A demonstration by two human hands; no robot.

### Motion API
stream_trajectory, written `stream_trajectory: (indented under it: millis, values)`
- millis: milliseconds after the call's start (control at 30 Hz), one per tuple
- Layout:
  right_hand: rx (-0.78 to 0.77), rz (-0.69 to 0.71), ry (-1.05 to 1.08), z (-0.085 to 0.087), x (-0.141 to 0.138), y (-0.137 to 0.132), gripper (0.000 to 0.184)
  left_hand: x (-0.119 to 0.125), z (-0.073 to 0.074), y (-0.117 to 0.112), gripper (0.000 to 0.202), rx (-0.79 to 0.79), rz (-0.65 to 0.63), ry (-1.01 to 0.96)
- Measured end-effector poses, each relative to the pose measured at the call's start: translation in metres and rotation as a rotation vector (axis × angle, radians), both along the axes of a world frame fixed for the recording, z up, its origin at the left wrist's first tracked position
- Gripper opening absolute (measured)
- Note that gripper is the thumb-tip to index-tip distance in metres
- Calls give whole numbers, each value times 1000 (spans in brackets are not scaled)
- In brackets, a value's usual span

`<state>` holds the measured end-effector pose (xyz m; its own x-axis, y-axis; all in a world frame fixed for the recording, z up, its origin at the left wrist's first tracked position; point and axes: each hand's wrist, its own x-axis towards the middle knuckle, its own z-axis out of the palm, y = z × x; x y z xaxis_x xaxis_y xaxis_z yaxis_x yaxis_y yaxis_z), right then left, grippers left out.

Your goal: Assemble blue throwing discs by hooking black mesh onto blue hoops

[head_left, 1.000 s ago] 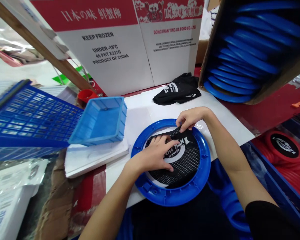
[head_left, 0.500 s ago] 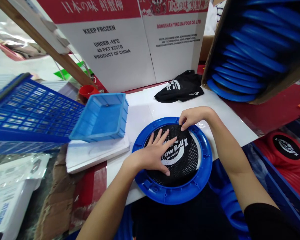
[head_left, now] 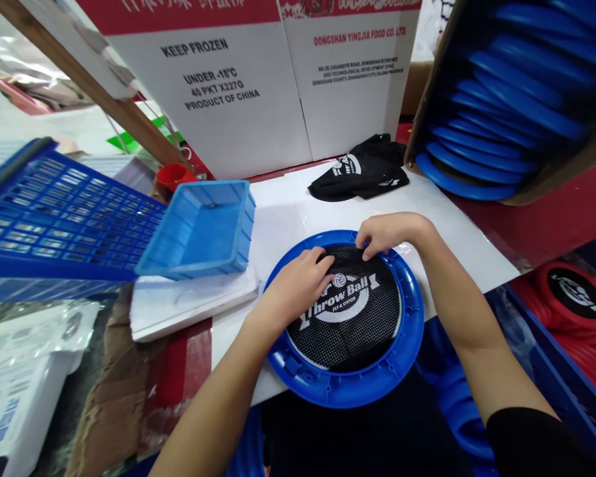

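A blue plastic ring (head_left: 400, 361) lies on the white work surface, its ribbed side up. Inside it a black mesh disc (head_left: 365, 338) printed "Throw Ball" is spread almost flat, with a pale strip showing along its lower left and right edges. My left hand (head_left: 298, 281) rests over the upper left of the mesh, fingers bent and slightly apart. At the top of the ring, the thumb and fingers of my right hand (head_left: 382, 235) pinch the mesh edge. Several more black mesh pieces (head_left: 360, 173) lie in a loose pile behind the ring.
A shallow blue tray (head_left: 203, 228) sits at left on a white stack (head_left: 189, 308), beside a blue basket (head_left: 69, 212). White cartons (head_left: 258, 126) stand behind. At upper right a cardboard box (head_left: 417, 119) holds several blue rings; red rings (head_left: 571, 331) are at right.
My left hand has drawn back from spread fingers to bent ones, moving up and left and uncovering the print. The mesh now lies straighter. My right hand stays at the ring's top.
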<state>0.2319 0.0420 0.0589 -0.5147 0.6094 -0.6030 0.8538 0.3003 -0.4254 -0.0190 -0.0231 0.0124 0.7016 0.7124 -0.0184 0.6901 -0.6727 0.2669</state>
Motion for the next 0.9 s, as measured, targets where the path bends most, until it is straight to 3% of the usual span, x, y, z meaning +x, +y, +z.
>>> stream_trajectory:
  millis: [200, 300, 467, 667, 900]
  values:
    - [67, 49, 115, 2, 3, 2, 46, 1, -4, 0, 39, 23, -59, 38]
    - [99, 29, 180, 4, 7, 2, 50, 0, -8, 0, 52, -8, -94, 43]
    - [158, -92, 156, 6, 5, -2, 45, -4, -12, 0, 83, -128, -93, 56]
    - [274, -28, -23, 8, -9, -9, 27, -6, -17, 2, 81, -145, -110, 28]
    - [303, 59, 70, 0, -9, -3, 29, -4, -18, 5, 77, -113, -148, 27]
